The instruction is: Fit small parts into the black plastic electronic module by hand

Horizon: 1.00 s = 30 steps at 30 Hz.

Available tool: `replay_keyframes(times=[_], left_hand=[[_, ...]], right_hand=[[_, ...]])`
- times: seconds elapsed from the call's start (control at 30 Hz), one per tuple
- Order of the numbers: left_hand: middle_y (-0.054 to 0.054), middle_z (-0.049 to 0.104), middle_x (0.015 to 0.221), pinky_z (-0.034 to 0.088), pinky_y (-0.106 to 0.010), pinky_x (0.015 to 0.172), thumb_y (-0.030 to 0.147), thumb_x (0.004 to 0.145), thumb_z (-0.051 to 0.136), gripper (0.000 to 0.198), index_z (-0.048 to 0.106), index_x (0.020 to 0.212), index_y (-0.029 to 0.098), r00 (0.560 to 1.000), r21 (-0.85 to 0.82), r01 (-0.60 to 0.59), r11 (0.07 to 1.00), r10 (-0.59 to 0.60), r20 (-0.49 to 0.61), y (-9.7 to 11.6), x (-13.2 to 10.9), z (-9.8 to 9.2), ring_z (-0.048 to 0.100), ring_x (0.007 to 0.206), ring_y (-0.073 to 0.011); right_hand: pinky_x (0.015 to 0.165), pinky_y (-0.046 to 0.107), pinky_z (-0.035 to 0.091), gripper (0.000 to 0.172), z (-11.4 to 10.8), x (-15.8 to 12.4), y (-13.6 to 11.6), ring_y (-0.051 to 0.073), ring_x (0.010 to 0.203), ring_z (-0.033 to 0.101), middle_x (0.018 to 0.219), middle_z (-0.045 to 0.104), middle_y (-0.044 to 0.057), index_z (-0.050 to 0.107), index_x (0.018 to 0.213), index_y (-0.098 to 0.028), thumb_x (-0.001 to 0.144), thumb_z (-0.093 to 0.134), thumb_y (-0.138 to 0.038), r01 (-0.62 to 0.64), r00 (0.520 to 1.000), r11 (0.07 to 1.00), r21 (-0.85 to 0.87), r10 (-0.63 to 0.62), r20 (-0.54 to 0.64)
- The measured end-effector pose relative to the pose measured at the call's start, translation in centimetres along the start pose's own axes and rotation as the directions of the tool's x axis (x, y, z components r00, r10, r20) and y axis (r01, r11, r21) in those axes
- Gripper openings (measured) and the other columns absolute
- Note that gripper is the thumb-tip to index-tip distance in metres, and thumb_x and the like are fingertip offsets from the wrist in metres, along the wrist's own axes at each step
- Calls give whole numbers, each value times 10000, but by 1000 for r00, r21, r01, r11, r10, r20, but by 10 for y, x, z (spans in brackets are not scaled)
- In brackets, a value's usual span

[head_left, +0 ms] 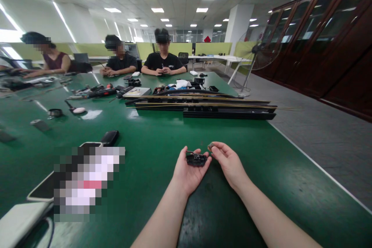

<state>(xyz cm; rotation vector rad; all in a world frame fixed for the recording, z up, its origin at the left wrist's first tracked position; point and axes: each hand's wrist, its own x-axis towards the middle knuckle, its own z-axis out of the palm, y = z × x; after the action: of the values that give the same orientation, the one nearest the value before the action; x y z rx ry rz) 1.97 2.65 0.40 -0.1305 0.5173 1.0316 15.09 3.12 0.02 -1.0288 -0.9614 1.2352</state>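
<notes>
Palm up above the green table (pixel 145 193), my left hand (pixel 188 174) holds a small black device (pixel 196 159) with a thin cable or strip along its top. The fingers curl up around its far side. Close by on the right, my right hand (pixel 228 162) pinches a small greyish piece (pixel 210 146) between thumb and forefinger. That piece is just above and right of the black device; whether a wire joins the two I cannot tell. The exact kind of either part is too small to make out.
Long black rails (pixel 229 114) with thin yellowish rods lie across the table ahead. At left are a blurred-out phone-like slab (pixel 90 182), a black case (pixel 109 138) and a white box (pixel 20 224). Several people sit beyond; a fan (pixel 255 49) stands at right.
</notes>
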Motion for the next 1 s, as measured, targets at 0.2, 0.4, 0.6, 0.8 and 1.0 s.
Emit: replay_keyframes(times=[0.2, 0.4, 0.6, 0.8, 1.0], left_hand=[[-88, 585, 767, 516, -302, 674, 393, 809, 437, 308, 533, 746, 107, 999, -35, -12, 999, 14, 45, -1, -1, 2, 593, 734, -164], [-53, 562, 668, 508, -285, 635, 391, 820, 415, 324, 532, 734, 102, 999, -20, -32, 999, 32, -8, -1, -2, 5, 553, 601, -122], [-62, 566, 704, 512, -303, 684, 380, 825, 411, 316, 541, 753, 101, 999, -2, -44, 999, 43, -22, -1, -1, 4, 577, 657, -134], [-125, 595, 861, 513, -313, 705, 420, 827, 392, 351, 547, 811, 105, 998, -2, -21, 1000, 21, 51, -1, -2, 1, 604, 822, -195], [-167, 586, 922, 520, -332, 700, 451, 811, 409, 381, 548, 876, 102, 999, 19, 0, 1000, -1, 43, 1, -1, 0, 578, 953, -272]], right_hand=[[854, 385, 419, 169, 8, -10, -4, 199, 889, 579, 912, 647, 31, 628, 864, -236, 698, 629, -269, 286, 954, 866, -409, -220, 202], [885, 433, 373, 207, 8, -15, -2, 241, 987, 521, 968, 645, 37, 662, 838, -279, 661, 651, -174, 489, 867, 625, -609, -269, 420], [910, 411, 368, 225, 7, -15, 0, 234, 999, 527, 990, 630, 31, 656, 862, -277, 648, 663, -210, 409, 893, 764, -498, -222, 392], [877, 369, 414, 269, 3, -8, 5, 197, 932, 584, 967, 648, 48, 600, 973, -245, 801, 489, -420, 133, 975, 960, -247, -82, 206], [807, 324, 449, 366, -1, -2, 9, 192, 876, 601, 889, 662, 53, 633, 886, -210, 734, 530, -527, 30, 999, 991, -130, -24, 46]])
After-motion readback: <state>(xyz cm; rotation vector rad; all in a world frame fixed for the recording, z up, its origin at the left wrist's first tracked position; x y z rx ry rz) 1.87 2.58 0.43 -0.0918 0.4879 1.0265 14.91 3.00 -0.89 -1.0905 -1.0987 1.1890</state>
